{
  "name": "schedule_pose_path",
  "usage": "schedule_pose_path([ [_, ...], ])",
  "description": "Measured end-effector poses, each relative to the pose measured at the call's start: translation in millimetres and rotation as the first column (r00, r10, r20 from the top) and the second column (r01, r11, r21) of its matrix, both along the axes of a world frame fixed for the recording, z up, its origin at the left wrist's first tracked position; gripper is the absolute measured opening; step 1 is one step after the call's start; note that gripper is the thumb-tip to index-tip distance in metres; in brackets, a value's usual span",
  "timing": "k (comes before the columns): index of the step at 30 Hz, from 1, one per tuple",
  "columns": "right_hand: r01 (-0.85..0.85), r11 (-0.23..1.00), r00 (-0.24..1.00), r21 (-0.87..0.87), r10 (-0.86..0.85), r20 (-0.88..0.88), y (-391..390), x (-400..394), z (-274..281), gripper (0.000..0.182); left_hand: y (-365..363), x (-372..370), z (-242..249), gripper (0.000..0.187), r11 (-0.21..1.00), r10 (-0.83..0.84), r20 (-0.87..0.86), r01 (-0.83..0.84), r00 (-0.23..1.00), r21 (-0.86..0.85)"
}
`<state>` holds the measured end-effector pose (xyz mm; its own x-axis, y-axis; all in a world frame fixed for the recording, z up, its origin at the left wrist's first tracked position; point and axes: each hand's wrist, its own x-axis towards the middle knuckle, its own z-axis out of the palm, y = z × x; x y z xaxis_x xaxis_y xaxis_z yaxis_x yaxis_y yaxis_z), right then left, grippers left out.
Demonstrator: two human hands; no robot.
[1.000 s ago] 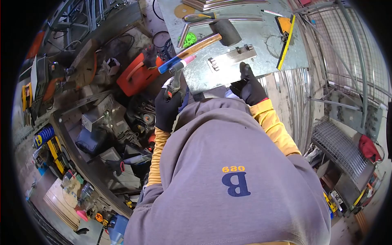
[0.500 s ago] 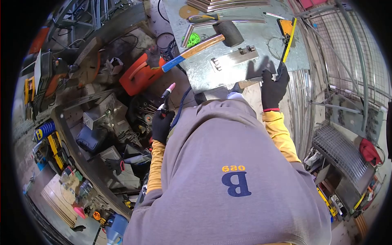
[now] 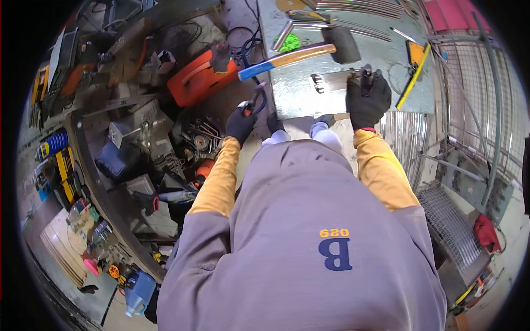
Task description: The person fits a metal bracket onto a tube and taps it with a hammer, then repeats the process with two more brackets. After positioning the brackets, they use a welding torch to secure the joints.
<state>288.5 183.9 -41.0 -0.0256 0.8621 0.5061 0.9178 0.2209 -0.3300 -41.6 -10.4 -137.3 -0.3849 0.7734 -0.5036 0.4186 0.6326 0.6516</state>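
Wearer: grey sweatshirt [image 3: 309, 243] with yellow sleeves fills the near field; both hands in black gloves.
Left hand [image 3: 240, 122]: fingers closed round the grip of a welding torch [image 3: 253, 102], held low off the bench's near-left corner.
Right hand [image 3: 366, 99]: resting on the right end of a flat metal bracket [image 3: 331, 83], fingers curled over a small clamp-like fitting there; whether they pinch it or only press on it cannot be told.
Bracket position: lying flat near the front edge of the steel bench top [image 3: 298, 94], its toothed end pointing left.
Step in hand, as judged: steadying the bracket before a weld.
Next move, as judged: calls for keeping the bracket still and bringing the torch tip up to the joint.
Farther on bench: rubber mallet [image 3: 309, 51], yellow square [image 3: 415, 69], steel strips [image 3: 359, 8].
Left of bench: orange case [image 3: 201, 80].
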Motion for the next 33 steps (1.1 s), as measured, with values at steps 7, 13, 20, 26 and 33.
schedule_pose_path([
  [7,-0.060,0.998,0.995,0.033,0.057,0.077,3.4,7.8,-6.4,0.083,69.1,15.1,-84.8,0.060,0.993,-0.112,0.208,0.105,0.972,0.048],
  [13,-0.058,0.996,0.996,-0.063,0.054,-0.068,-4.9,2.4,-3.7,0.075,81.6,30.0,-252.2,0.036,0.931,-0.361,0.065,0.364,0.930,-0.026],
  [20,-0.133,0.983,0.942,-0.127,0.085,-0.326,-9.7,3.8,-14.9,0.072,81.1,50.4,-275.1,0.035,0.889,-0.396,0.054,0.397,0.917,-0.228],
  [26,-0.150,0.989,0.959,0.001,0.146,-0.244,-1.0,6.6,-17.6,0.072,110.4,55.0,-213.2,0.035,0.954,-0.271,0.064,0.277,0.961,-0.115],
  [33,-0.072,0.987,0.996,0.143,0.079,-0.043,5.7,2.1,3.5,0.069,28.5,8.0,-28.7,0.035,0.940,0.133,0.203,-0.188,0.970,0.284],
])
